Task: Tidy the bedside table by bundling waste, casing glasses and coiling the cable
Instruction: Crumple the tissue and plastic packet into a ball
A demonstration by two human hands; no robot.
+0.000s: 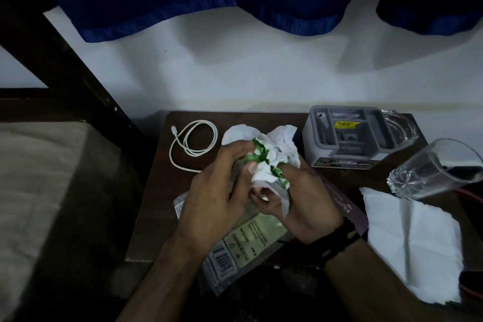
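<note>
We have the white tissue (pixel 271 162) bunched up above the middle of the bedside table (pixel 156 191), with a crumpled green wrapper (pixel 257 155) caught in its folds, and this looks to us like the bundling step, well under way but not closed. Our left hand (pixel 217 196) curls its fingers onto the near side of the wad, and our right hand (pixel 298 204) cups it from below and the right, thumb pressed into the paper, so both hands are closed on the tissue rather than spread. To do it well, we should fold the loose white flaps at the far side over the green scraps, then squeeze evenly so nothing slips out. Under our wrists lies a printed plastic packet (pixel 235 251), probably waste for bundling too. The white cable (pixel 193 142) sits loosely looped on the table's left, a flat tissue sheet (pixel 410 240) lies to the right, near a drinking glass (pixel 431 167) on its side, and a grey box (pixel 347 136) stands behind.
</note>
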